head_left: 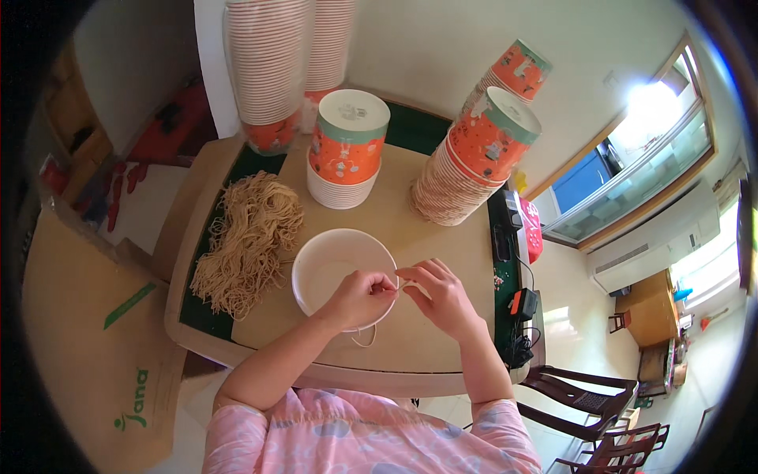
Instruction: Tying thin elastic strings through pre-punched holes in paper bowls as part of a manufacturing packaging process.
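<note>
A white paper bucket (pixel 316 265) stands in front of me with its open top facing up. Over its near right rim, my left hand (pixel 365 298) is closed in a pinch on a thin beige cord (pixel 365 343), part of which dangles in a loop by the bucket's near side. My right hand (pixel 440 296) meets it fingertip to fingertip just outside the rim, thumb and forefinger also pinching the cord. The exact spot where cord and rim meet is covered by my fingers. Left of the bucket lies a large tangled heap of beige cords (pixel 249 237).
Orange-and-green paper buckets (pixel 347 150) are stacked upside down behind the white one. A taller leaning stack (pixel 482 158) stands at the back right, and wrapped stacks (pixel 268 71) at the back left. Black chargers and cables (pixel 521 308) line the table's right edge. Dark chairs (pixel 580 395) stand beyond.
</note>
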### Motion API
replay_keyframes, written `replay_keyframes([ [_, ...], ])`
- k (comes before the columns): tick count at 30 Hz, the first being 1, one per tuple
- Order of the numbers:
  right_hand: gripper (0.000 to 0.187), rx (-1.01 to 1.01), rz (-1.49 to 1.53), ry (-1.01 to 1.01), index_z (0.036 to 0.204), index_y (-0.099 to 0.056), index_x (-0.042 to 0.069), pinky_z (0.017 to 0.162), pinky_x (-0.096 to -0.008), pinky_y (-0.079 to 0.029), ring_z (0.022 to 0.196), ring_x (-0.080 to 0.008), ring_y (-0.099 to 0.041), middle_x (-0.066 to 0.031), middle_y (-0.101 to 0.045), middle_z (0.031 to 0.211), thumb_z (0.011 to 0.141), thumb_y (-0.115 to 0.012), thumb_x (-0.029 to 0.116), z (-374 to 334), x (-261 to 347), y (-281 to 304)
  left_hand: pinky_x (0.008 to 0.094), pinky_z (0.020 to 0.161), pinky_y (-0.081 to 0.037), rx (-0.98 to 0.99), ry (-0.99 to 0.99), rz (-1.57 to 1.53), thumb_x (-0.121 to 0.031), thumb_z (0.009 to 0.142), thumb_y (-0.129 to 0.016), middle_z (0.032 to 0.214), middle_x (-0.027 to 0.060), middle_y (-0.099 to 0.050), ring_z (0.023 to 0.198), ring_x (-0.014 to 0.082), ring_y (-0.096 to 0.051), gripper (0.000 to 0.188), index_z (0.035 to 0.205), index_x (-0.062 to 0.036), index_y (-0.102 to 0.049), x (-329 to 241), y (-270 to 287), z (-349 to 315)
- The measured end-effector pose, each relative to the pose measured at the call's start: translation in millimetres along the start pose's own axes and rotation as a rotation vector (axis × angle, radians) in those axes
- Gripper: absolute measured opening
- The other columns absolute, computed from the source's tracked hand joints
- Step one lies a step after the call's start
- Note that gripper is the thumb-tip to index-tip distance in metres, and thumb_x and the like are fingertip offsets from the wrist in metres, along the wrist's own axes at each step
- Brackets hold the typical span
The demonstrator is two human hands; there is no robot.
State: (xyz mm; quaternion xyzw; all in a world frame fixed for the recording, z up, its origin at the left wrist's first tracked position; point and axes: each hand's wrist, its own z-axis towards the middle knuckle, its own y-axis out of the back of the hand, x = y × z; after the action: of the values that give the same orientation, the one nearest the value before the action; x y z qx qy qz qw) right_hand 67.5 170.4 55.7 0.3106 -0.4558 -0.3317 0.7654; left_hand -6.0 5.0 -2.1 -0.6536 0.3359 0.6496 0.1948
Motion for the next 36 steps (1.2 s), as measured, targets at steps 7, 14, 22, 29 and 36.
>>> replay_keyframes([
  [7, 0.007, 0.119, -0.037, 0.027, 0.083, -0.061, 0.003, 0.069, -0.0384, -0.049, 0.078, -0.0288, -0.055, -0.0098, -0.058, 0.079, 0.081, -0.066, 0.008, 1.7, -7.5, 2.0, 0.0256, 0.059, -0.047, -0.006, -0.024, -0.027, -0.016, 0.083, -0.065, 0.069, 0.0030, -0.063, 0.063, 0.0080, -0.056, 0.014, 0.083, -0.0012, -0.066, 10.7, 0.0, 0.9],
  [14, 0.013, 0.150, -0.051, -0.009, 0.078, -0.055, 0.001, 0.065, -0.0397, -0.045, 0.073, -0.0315, -0.054, -0.0128, -0.056, 0.076, 0.086, -0.062, 0.008, -0.3, -8.6, -3.2, 0.0222, 0.062, -0.046, 0.018, -0.038, 0.014, -0.011, 0.085, -0.065, 0.071, -0.0018, -0.061, 0.068, 0.0037, -0.054, 0.010, 0.083, -0.0006, -0.065, 6.6, 0.1, 0.0],
  [22, 0.012, 0.047, 0.067, -0.096, 0.080, -0.055, 0.001, 0.066, -0.0385, -0.045, 0.073, -0.0297, -0.055, -0.0114, -0.055, 0.076, 0.082, -0.067, 0.003, -5.3, -1.6, -10.8, 0.0369, 0.066, -0.049, 0.073, -0.040, 0.222, -0.036, 0.091, -0.055, 0.065, 0.0125, -0.063, 0.066, 0.0228, -0.064, 0.041, 0.075, 0.0001, -0.065, 20.8, 16.7, 9.0],
  [29, 0.013, -0.216, -0.039, 0.000, 0.078, -0.061, 0.005, 0.063, -0.0369, -0.044, 0.071, -0.0265, -0.054, -0.0075, -0.055, 0.076, 0.074, -0.073, 0.004, -10.6, 2.2, -39.3, 0.0282, 0.046, -0.038, 0.371, 0.250, 0.101, -0.038, 0.095, -0.051, 0.056, 0.0025, -0.053, 0.047, 0.0130, -0.048, 0.045, 0.071, -0.0023, -0.065, 7.5, 29.5, 30.4],
  [36, 0.016, -0.220, -0.107, 0.127, 0.081, -0.065, 0.010, 0.066, -0.0357, -0.042, 0.076, -0.0247, -0.054, -0.0053, -0.057, 0.085, 0.070, -0.077, 0.008, -22.5, 4.6, -58.7, 0.0243, 0.038, -0.026, 0.485, 0.564, -0.221, -0.023, 0.091, -0.060, 0.056, -0.0011, -0.047, 0.041, 0.0078, -0.037, 0.022, 0.079, -0.0047, -0.064, 10.3, 32.7, 42.1],
])
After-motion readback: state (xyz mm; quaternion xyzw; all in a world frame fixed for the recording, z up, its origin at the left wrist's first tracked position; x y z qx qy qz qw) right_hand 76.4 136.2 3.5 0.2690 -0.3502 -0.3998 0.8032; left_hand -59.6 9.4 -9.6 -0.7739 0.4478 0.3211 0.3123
